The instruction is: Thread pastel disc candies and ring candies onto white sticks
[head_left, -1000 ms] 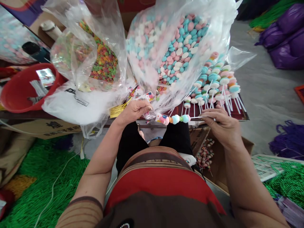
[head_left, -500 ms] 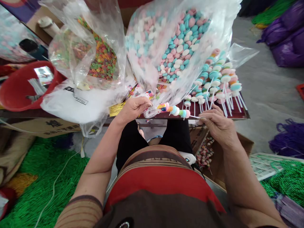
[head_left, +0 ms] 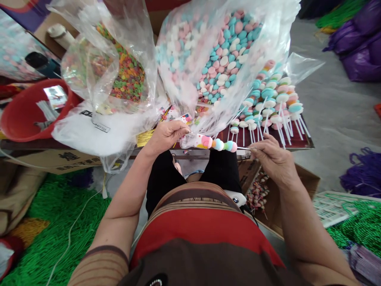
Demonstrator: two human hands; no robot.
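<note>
My left hand (head_left: 168,137) is closed in a pinch on the edge of a small clear candy wrapper (head_left: 200,141) with coloured print. A candy skewer (head_left: 229,146) of pink, blue, white, green and orange pieces lies level, its left end inside the wrapper. At the other end, the thumb and fingers of my right hand (head_left: 274,162) grip its thin white stick (head_left: 243,148). Behind my right hand, several finished-looking candy skewers (head_left: 269,103) stand in a cluster on the dark red table (head_left: 303,142).
Large clear bags hold pastel candies (head_left: 223,61) and small ring candies (head_left: 129,75). A red basin (head_left: 18,115) with white sticks stands left. Yellow ties (head_left: 144,138) lie near my left hand. Below right is a cardboard box (head_left: 275,212) with more skewers; green strands (head_left: 80,214) cover the floor left.
The wrapper now covers more of the skewer's left end, and its printed side has turned. Both hands stay in nearly the same place, still gripping.
</note>
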